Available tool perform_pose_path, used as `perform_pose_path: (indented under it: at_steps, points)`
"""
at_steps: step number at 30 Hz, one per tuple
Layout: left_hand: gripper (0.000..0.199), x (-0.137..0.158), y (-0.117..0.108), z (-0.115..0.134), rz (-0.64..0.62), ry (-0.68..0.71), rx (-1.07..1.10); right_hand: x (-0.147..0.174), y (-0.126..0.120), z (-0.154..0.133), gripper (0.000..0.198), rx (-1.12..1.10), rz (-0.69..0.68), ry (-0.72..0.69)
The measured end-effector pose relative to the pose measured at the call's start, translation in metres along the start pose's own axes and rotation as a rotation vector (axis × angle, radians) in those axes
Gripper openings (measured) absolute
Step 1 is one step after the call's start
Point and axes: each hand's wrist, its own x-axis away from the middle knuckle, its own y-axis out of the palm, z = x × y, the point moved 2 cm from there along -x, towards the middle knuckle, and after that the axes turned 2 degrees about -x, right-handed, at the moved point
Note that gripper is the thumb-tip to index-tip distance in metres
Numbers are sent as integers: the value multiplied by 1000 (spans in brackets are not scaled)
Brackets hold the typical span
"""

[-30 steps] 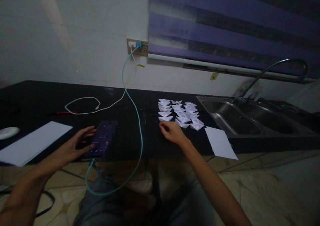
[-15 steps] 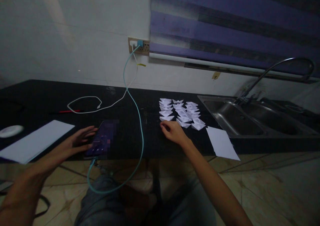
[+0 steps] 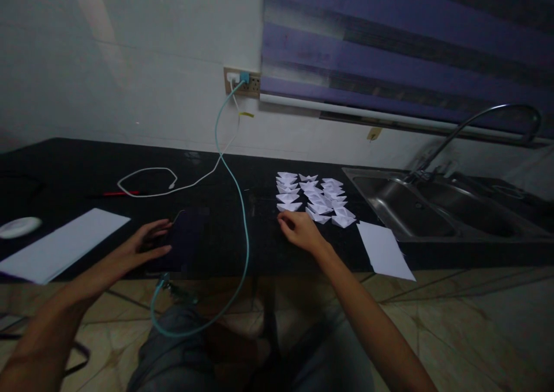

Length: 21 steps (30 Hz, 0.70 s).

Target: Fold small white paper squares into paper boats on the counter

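Note:
My left hand [image 3: 149, 245] lies at the left edge of a smartphone [image 3: 188, 239], its fingers apart and the thumb reaching over the dark screen. A teal charging cable [image 3: 246, 230] runs to the phone's near end. My right hand [image 3: 298, 228] rests on the counter with its fingers loosely curled, and nothing shows in them. It sits just in front of the nearest paper boat [image 3: 288, 206] in the left row. Several more white folded paper boats [image 3: 319, 198] stand close together in rows behind and to the right of that hand.
White paper sheets [image 3: 64, 245] lie at the left on the black counter [image 3: 225, 207], near a white oval object [image 3: 19, 227]. A red pen [image 3: 120, 193] and white cable [image 3: 190, 186] lie behind. Another sheet [image 3: 385, 250] overhangs the front edge near the steel sink [image 3: 402, 207].
The phone's screen has gone from lit to dark. My left thumb has lifted slightly and moved a little right over the phone. My right hand stays in place.

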Motion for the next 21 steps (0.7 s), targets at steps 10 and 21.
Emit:
perform_pose_path:
  at_steps: [10, 21]
  points:
    - [75, -7, -4, 30, 162, -90, 157, 0, 0, 1, 14, 2, -15, 22]
    - [82, -1, -15, 5, -12, 20, 145, 0, 0, 1, 12, -2, -25, 14]
